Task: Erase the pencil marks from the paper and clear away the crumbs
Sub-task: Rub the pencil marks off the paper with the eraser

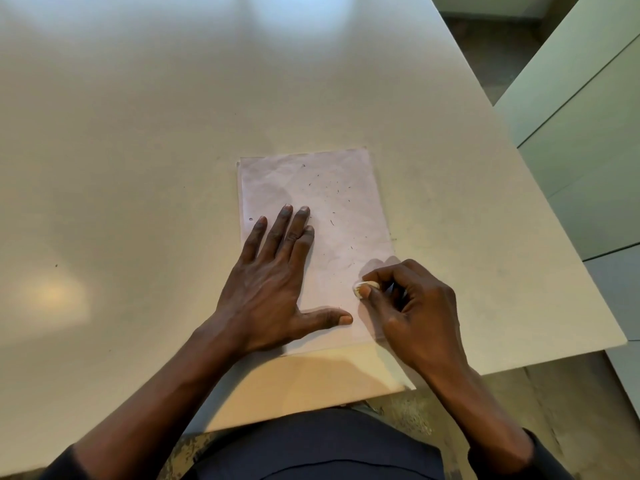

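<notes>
A white sheet of paper [332, 202] lies on the table [138, 150] in front of me, slightly creased. Dark eraser crumbs [332, 188] are scattered over its upper and middle part. My left hand [277, 282] lies flat on the paper's left half with fingers spread and straight, pressing it down. My right hand [405, 306] pinches a small white eraser [363, 287] between thumb and fingers, with the eraser touching the paper near its lower right side. No clear pencil marks are visible on the sheet.
The pale tabletop extends far to the left and back. Its right edge [554, 237] runs diagonally close to the paper, and its near edge lies just below my forearms. White cabinets [588, 150] stand to the right.
</notes>
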